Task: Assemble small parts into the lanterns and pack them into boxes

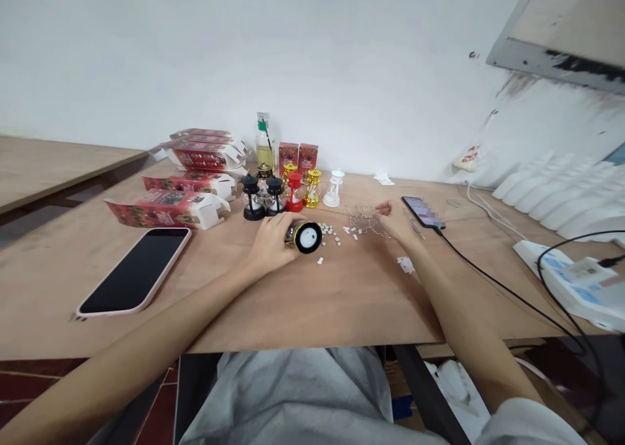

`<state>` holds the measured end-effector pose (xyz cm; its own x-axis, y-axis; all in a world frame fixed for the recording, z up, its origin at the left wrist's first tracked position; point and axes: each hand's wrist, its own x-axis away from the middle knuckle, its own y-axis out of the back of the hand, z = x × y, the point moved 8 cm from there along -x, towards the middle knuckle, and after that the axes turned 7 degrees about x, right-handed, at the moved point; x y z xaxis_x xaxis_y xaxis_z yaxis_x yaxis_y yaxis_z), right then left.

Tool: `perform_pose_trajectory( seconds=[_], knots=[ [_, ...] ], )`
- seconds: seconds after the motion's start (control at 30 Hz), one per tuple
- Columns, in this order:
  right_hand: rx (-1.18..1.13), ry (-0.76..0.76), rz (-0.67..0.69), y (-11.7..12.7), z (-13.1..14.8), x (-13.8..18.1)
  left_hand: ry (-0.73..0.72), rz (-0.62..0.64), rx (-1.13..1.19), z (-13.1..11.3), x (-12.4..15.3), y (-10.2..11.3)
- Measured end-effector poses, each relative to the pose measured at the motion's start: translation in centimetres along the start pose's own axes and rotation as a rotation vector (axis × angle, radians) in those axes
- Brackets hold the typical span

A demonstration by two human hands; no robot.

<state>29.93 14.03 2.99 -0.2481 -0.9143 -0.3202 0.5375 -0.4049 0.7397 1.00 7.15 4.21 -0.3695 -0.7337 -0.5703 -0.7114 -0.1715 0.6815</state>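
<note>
My left hand is wrapped round a small black and gold lantern, tipped on its side so its round base with a white disc faces me. My right hand is at the edge of a loose heap of thin bent metal wires, its fingers pinched together; whether a wire is between them is too small to make out. Between the hands lie several button cells and small white tabs. Beyond them stand lanterns in black, red, gold and white.
Red printed boxes lie at the left, with a phone before them. A bottle stands by the wall. At the right are a plugged-in phone, a power strip and stacked white pieces.
</note>
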Motion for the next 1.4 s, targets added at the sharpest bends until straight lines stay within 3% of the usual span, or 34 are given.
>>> perform_pose_trajectory(
  seconds=[0.1, 0.2, 0.47, 0.8, 1.03, 1.23, 1.4],
  knots=[
    [0.282, 0.013, 0.134, -0.4, -1.5, -0.3, 0.006, 0.014, -0.009, 0.0, 0.0, -0.1],
    [0.466, 0.096, 0.177, -1.1, -0.9, 0.2, 0.006, 0.017, -0.010, 0.0, 0.0, -0.1],
    [0.523, 0.172, 0.159, -1.7, 0.1, 0.7, 0.011, 0.012, -0.012, 0.1, 0.0, -0.1],
    [0.145, 0.160, -0.217, 1.9, 0.3, -0.2, 0.032, -0.004, -0.003, 0.1, 0.0, 0.1],
    [-0.179, 0.165, -0.400, 3.8, 0.3, -0.2, 0.065, -0.041, 0.070, 0.4, -0.1, 0.4],
    [-0.618, 0.293, -0.379, 3.5, 2.4, 0.9, 0.150, -0.244, 0.241, 1.6, -0.2, 1.6],
    [-0.683, 0.300, -0.250, 1.8, 4.0, 1.8, 0.310, -0.345, 0.434, 3.4, -0.2, 1.6]
  ],
)
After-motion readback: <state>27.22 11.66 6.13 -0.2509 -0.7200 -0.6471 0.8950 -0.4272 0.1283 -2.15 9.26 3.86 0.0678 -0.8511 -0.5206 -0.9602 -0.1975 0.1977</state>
